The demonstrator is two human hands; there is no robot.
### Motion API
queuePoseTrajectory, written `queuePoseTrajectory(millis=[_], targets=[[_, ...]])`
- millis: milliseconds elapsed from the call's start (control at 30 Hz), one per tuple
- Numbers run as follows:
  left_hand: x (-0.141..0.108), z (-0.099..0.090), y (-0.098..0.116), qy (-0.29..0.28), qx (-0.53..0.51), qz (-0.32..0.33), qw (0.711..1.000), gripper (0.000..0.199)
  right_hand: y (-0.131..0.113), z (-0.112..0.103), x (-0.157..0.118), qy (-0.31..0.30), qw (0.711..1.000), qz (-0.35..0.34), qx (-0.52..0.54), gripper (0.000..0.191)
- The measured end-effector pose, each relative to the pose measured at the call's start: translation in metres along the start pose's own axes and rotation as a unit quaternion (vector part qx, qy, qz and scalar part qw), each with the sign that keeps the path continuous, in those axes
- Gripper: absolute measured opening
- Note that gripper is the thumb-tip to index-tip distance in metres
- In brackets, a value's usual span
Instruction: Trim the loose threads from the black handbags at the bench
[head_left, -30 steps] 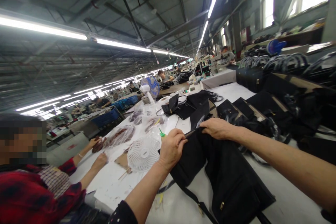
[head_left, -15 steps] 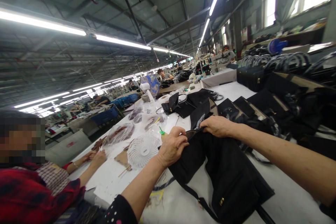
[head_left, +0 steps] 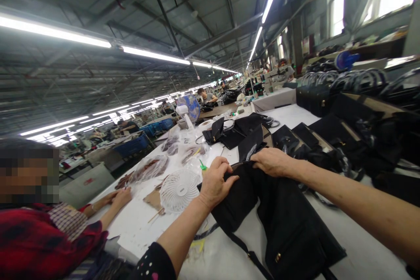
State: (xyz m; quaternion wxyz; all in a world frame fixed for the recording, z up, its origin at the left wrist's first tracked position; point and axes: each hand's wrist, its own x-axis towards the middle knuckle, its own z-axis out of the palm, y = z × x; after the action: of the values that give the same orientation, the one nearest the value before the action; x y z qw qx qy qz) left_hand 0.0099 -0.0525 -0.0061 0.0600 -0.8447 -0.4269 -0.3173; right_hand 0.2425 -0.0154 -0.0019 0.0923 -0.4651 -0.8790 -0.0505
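Black bag (head_left: 292, 223) on white tabletop (head_left: 229, 253), top rim pinched in fingers of right hand (head_left: 271, 162). Left hand (head_left: 216, 183) at same rim, thumb spread from index; can't tell if grasping. White fan (head_left: 180, 190) near left hand, dark bags (head_left: 344, 131) off right.

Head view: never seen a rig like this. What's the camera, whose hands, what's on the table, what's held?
No machine here: one person's bare hands, seen by a camera worn on their head, looking forward and down. The right hand has its grip on the top edge of a black bag; the left hand is at that edge too, thumb spread. On the white table: a white fan, clear plastic, more black bags. The red sleeves at left are a co-worker's.
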Motion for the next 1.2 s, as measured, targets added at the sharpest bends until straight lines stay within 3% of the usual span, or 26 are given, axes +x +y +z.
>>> queuePoseTrajectory(millis=[333,767,1000,1200], targets=[[0.007,0.020,0.009,0.021,0.032,-0.025,0.999,0.011,-0.002,-0.004,0.000,-0.004,1.000,0.001,0.007,0.026],[0.012,0.008,0.008,-0.084,0.012,0.075,0.994,0.004,-0.002,-0.006,0.004,-0.009,1.000,0.003,0.005,0.028],[0.016,0.003,0.005,-0.068,-0.067,-0.003,0.995,0.009,0.006,-0.002,0.007,-0.016,1.000,-0.003,0.024,0.024],[0.019,0.000,0.007,-0.056,-0.073,-0.015,0.996,0.016,0.008,-0.002,0.006,-0.022,0.999,0.000,0.038,0.024]])
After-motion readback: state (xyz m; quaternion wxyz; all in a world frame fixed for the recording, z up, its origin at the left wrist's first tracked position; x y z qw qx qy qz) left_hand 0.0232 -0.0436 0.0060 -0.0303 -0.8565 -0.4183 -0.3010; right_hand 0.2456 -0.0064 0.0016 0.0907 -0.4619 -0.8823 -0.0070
